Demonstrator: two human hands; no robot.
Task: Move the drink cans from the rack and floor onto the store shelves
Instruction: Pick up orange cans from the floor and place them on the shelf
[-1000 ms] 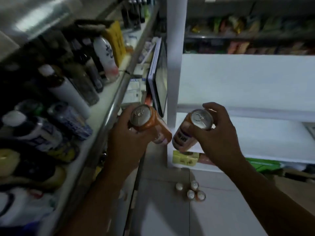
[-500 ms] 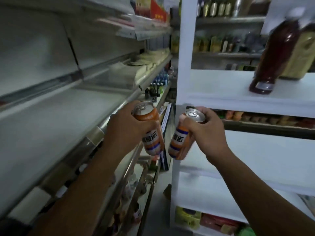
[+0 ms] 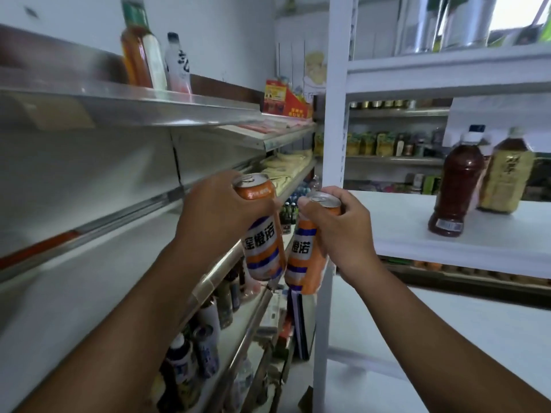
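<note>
I hold two tall orange-and-white drink cans side by side at chest height. My left hand (image 3: 219,213) grips the left can (image 3: 264,248) near its top. My right hand (image 3: 343,231) grips the right can (image 3: 304,257) the same way. Both cans tilt slightly, bottoms toward each other, nearly touching. They hang in the aisle between the grey metal shelf (image 3: 98,263) on my left and the white shelf (image 3: 477,242) on my right. No cans on the floor are in view.
A dark red bottle (image 3: 454,189) and a yellow tea bottle (image 3: 507,171) stand on the white shelf. Its upright post (image 3: 335,114) rises just behind the cans. Bottles (image 3: 143,52) stand on the upper left shelf; more bottles fill the lower left shelves (image 3: 205,338).
My view has swung up from the floor to the shelves. Both hands have risen with their cans, staying close together. The cans on the floor have dropped out of view.
</note>
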